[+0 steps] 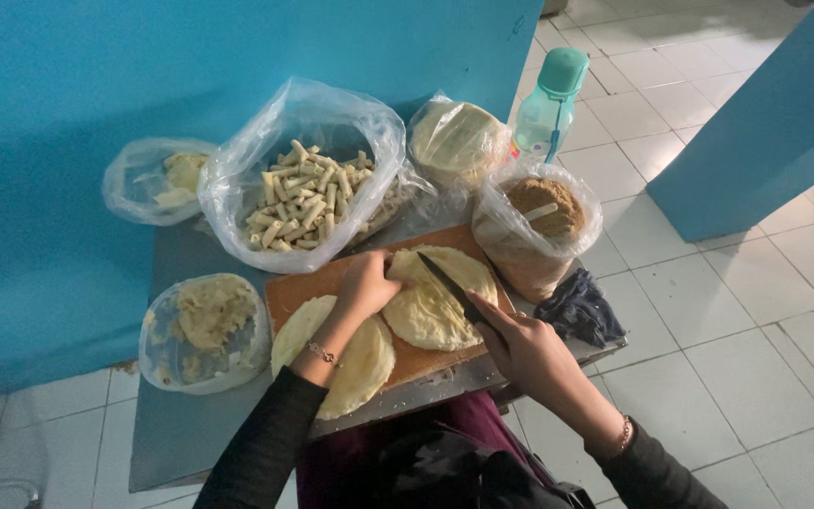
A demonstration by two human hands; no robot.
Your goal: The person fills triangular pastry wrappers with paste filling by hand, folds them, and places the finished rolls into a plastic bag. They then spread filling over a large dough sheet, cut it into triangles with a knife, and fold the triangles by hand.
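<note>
Right hand [525, 353] has its fingers clenched around a knife [452, 289], blade laid across the thin round dough sheet [440, 300] on the wooden cutting board [299, 287]. Left hand [366, 283] presses down on that sheet's near edge, fingers curled, pinning it. Looks like the slicing step, and a clean cut calls for steady downward pressure. A second sheet [346, 353] lies alongside; a bag of rolled pieces [308, 193] waits behind on the surface [181, 424].

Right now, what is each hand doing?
Left hand: pressing down on the flat dough round, holding nothing.
Right hand: closed around the knife.
</note>
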